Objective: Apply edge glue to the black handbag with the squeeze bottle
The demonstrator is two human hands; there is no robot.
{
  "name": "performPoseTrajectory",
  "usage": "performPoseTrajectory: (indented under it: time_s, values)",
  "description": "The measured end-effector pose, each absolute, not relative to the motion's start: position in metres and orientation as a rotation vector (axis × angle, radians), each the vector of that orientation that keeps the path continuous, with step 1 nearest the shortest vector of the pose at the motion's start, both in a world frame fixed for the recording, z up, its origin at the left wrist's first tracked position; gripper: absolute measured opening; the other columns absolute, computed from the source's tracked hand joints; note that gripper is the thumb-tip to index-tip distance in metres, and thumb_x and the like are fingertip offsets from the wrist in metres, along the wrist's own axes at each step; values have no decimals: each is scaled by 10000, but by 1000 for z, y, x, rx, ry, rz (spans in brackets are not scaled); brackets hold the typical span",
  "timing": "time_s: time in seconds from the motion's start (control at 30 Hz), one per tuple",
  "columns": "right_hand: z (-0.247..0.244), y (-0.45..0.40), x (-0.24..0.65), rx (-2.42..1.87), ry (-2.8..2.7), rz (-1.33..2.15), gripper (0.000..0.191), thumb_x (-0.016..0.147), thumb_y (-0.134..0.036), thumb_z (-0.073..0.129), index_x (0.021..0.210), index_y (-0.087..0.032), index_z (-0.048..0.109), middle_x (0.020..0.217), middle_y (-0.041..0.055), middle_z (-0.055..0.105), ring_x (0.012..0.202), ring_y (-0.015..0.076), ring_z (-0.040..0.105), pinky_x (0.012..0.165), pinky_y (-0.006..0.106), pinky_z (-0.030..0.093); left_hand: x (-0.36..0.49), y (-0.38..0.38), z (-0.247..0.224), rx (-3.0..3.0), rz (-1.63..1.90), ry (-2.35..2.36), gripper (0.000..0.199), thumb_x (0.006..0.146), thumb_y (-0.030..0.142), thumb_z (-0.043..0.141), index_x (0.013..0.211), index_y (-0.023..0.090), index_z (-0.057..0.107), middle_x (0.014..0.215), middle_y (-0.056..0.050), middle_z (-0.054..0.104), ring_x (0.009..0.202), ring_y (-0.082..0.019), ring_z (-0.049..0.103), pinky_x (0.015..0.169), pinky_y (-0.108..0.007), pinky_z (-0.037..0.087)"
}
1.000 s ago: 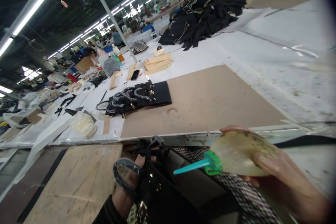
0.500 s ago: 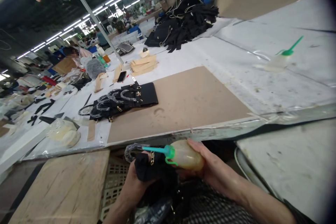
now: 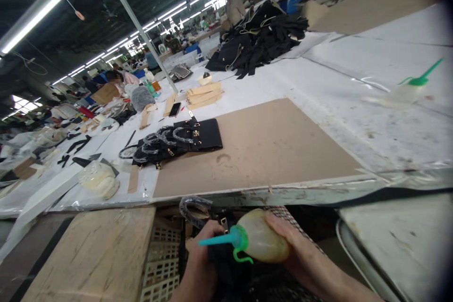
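My right hand (image 3: 295,240) is wrapped round a cloudy glue bottle (image 3: 265,237) with a green cap and a blue-green nozzle that points left. My left hand (image 3: 203,257) grips a black bag (image 3: 230,264) low in front of me, just below the table edge. The bag's plastic-wrapped handle (image 3: 193,211) and a gold zip pull show above the fingers. The nozzle lies over the bag beside my left hand; whether its tip touches anything I cannot tell. The bag's lower part is dark and partly hidden by my hands and the bottle.
Several black bags (image 3: 177,144) lie overlapped on brown card (image 3: 269,151) on the table. A second bottle (image 3: 406,92) lies to the right. Farther off are a black fabric pile (image 3: 264,37), a phone (image 3: 174,109) and people. A plastic crate (image 3: 163,255) stands below, left.
The bottle and my right hand are lower and slightly right. My left hand has moved right and down along with the bag. The whole view has shifted, with the table now further right.
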State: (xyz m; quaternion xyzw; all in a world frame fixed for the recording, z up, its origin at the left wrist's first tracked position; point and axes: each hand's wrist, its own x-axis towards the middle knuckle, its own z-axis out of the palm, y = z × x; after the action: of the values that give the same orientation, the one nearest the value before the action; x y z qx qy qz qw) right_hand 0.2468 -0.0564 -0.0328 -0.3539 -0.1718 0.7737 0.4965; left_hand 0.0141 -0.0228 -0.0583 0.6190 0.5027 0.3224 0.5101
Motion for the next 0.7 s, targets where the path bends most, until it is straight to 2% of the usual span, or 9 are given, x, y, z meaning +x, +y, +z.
performPoseTrajectory:
  time_s: [0.1, 0.23, 0.3, 0.4, 0.5, 0.57, 0.63, 0.7]
  values:
    - [-30, -57, 242, -852, -497, 1829, 432, 835, -590, 755, 1048, -214, 769, 1145, 79, 737, 1223, 323, 589, 1080, 446, 435, 16, -29, -51, 1620, 787, 1190, 103, 837, 294, 694, 847, 195, 668, 876, -53, 679, 809, -208, 598, 725, -288, 465]
    - [-32, -59, 235, -832, -454, 1782, 425, 834, -564, 761, 1084, -221, 755, 1109, 77, 749, 1156, 323, 635, 1019, 449, 484, 13, -29, -48, 1756, 716, 1148, 110, 795, 231, 713, 882, 203, 652, 881, -43, 682, 802, -200, 601, 715, -273, 447]
    - [-31, -59, 237, -810, -360, 1742, 414, 828, -566, 763, 1045, -213, 760, 1041, 80, 762, 1071, 320, 674, 959, 442, 526, 9, -26, -52, 1821, 683, 1174, 85, 784, 227, 704, 850, 208, 652, 832, -32, 670, 762, -196, 593, 698, -276, 431]
    - [-28, -56, 249, -725, -243, 1650, 390, 875, -570, 698, 981, -200, 758, 974, 89, 767, 835, 271, 707, 787, 398, 578, 3, -20, -56, 1794, 662, 1262, 43, 782, 232, 662, 812, 215, 636, 756, -4, 631, 709, -182, 566, 683, -276, 410]
    - [-24, -53, 266, -706, -284, 1616, 369, 914, -520, 661, 1054, -191, 751, 880, 85, 754, 603, 180, 609, 547, 287, 517, -2, -13, -47, 1669, 717, 1206, 115, 777, 279, 689, 793, 207, 601, 780, 1, 599, 753, -182, 548, 714, -270, 422]
    - [-20, -53, 275, -760, -300, 1642, 384, 902, -494, 682, 1145, -203, 737, 828, 77, 735, 567, 156, 555, 450, 224, 421, -8, -4, -34, 1561, 725, 1181, 196, 734, 273, 759, 839, 198, 611, 837, 0, 599, 808, -184, 549, 765, -267, 437]
    - [-12, -53, 281, -831, -282, 1646, 432, 882, -507, 699, 1215, -233, 714, 903, 87, 741, 600, 162, 570, 425, 202, 369, -17, 9, -16, 1434, 724, 1192, 297, 660, 219, 814, 888, 194, 624, 892, -3, 620, 867, -193, 566, 821, -273, 451]
    - [-1, -54, 286, -897, -308, 1631, 497, 862, -555, 703, 1267, -268, 688, 1094, 104, 738, 663, 179, 607, 444, 212, 393, -28, 26, 2, 1355, 722, 1182, 341, 589, 178, 835, 869, 190, 640, 908, -12, 644, 892, -209, 587, 846, -288, 473]
